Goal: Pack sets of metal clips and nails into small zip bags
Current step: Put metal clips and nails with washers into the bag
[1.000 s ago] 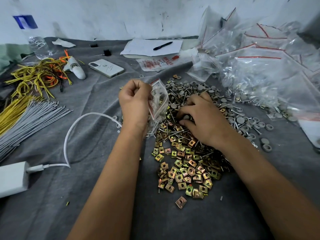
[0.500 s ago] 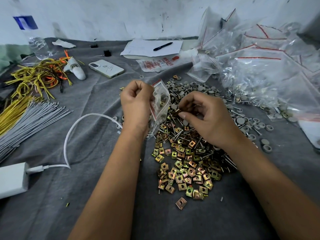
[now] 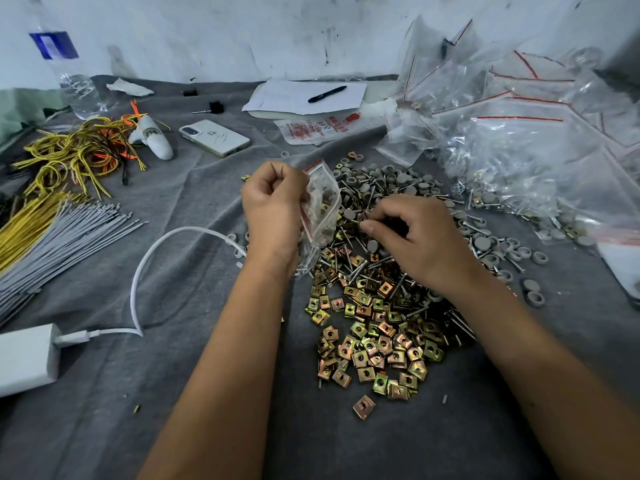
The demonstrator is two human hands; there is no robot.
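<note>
- L hand (image 3: 273, 206) grips a small zip bag (image 3: 320, 209) by its upper edge, fingers curled tight round the plastic; bag hangs upright just above the tabletop (image 3: 194, 278), long axis roughly vertical, a few parts already inside.
- R hand (image 3: 415, 237) hovers over the pile, fingers (image 3: 372, 226) curled narrow w/ thumb and forefinger pinched together near the bag's right side. Looks like it holds a small part, but can't tell what – too small, hidden by the fingers.
- Key relation: bag lies just left of the R fingertips, close but apart; mouth at the bag's top, so it sits above and left of the pinch. R hand is the nearer one for feeding.
- Supply: brass-coloured clips (image 3: 374, 341) spread below both hands; nails (image 3: 356, 268) mixed in the pile between clips and grey caps (image 3: 398, 178).
- Judgement: next move prob. a short lift up-left into the mouth.
</note>
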